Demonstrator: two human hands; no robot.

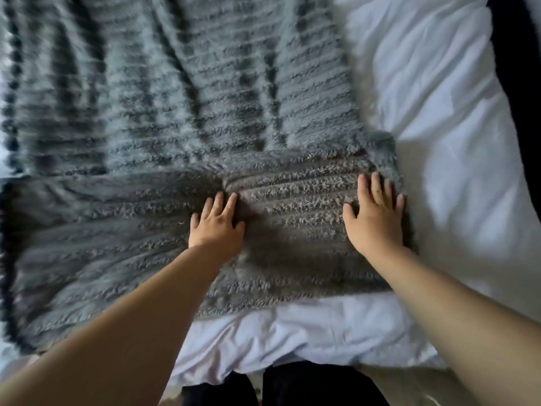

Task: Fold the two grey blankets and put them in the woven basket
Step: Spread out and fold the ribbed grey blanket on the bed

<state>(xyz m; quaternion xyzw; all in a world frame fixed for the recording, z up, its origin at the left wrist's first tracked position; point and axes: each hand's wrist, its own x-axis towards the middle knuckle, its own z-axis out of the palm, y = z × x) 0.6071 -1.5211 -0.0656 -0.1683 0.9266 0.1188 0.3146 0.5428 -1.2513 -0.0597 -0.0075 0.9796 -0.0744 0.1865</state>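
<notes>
The grey blanket lies spread over the white bedding; its near part is doubled over. The left hand and right hand press flat on that folded layer, fingers straight, gripping nothing; the right hand sits at its right edge.

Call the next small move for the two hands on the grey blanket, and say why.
Probably sweep both palms outward to flatten the near layer before the next fold. The left hand and right hand lie flat, fingers straight, on the grey blanket near its right edge. Creases fan out beyond them, and the blanket lies spread wide on the white bedding.
</notes>
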